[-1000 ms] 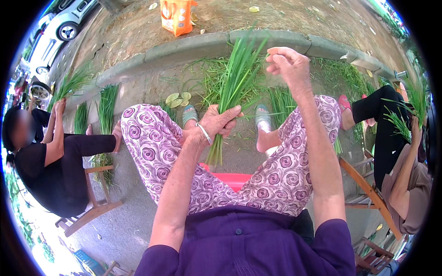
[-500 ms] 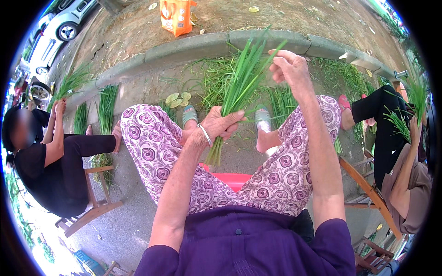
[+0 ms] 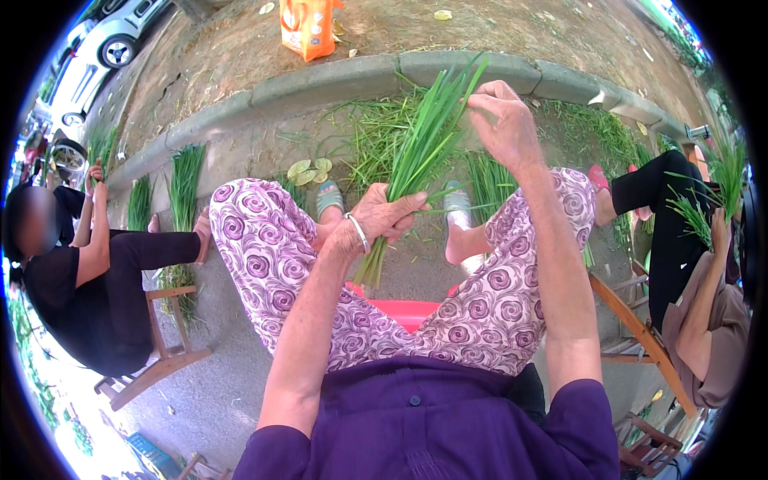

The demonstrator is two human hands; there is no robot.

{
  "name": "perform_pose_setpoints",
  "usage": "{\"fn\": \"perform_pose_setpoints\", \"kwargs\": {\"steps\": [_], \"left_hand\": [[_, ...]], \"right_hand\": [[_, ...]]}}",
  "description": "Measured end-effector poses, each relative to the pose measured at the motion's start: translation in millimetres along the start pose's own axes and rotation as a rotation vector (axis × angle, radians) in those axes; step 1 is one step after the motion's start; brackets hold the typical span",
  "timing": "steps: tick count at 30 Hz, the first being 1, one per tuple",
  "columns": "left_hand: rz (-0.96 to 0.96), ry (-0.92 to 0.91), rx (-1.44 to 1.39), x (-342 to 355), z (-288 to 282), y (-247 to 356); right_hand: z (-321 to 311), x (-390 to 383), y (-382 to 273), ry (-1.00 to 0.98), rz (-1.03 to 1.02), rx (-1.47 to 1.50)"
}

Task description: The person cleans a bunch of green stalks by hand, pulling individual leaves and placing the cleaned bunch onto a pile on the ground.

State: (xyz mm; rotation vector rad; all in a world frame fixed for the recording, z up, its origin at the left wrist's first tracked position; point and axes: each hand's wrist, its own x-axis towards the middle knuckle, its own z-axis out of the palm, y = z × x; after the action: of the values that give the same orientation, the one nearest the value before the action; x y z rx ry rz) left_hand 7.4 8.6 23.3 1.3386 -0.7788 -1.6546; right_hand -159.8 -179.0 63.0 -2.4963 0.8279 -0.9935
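Note:
A bunch of long green chives (image 3: 428, 132) slants up and away from my left hand (image 3: 382, 216), whose fingers and thumb wrap round its lower part. The paler stem ends stick out below that fist, above a pink basin (image 3: 404, 312) between my knees. At the upper right side of the leaves is my right hand (image 3: 508, 128), fingers bent in a pinch beside the leaf tips. Whatever is between those fingertips is too small to make out. Loose green trimmings (image 3: 380, 140) lie on the ground behind the bunch.
A concrete kerb (image 3: 328, 80) crosses the far side, an orange bag (image 3: 308, 32) beyond it. Chive bundles (image 3: 186, 188) lie at left, others (image 3: 490, 180) by my right foot. Seated people (image 3: 80, 296) on both sides hold greens; a wooden chair (image 3: 644, 340) stands at right.
My right hand has closed and turned in toward the leaf tips; the blade that stood out by its fingers no longer shows there. My left hand keeps its hold. The person at left has shifted their hands.

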Motion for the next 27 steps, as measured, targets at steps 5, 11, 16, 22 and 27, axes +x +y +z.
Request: {"fn": "perform_pose_setpoints", "kwargs": {"steps": [5,11,16,22,27], "left_hand": [[-0.013,-0.002,-0.005,-1,2,2],[-0.008,-0.017,-0.068,-1,-4,1],[-0.018,0.010,-0.093,-2,-2,3],[-0.005,0.006,-0.093,-2,-4,3],[-0.037,0.030,-0.184,-5,-1,11]], "right_hand": [[3,-1,0,0.047,-0.189,-0.076],[0,-4,-6,-0.175,-0.037,0.009],[-2,-8,-5,-0.208,-0.068,-0.041],[7,-9,-8,-0.137,-0.033,-0.072],[10,3,-8,0.116,0.198,0.004]]}}
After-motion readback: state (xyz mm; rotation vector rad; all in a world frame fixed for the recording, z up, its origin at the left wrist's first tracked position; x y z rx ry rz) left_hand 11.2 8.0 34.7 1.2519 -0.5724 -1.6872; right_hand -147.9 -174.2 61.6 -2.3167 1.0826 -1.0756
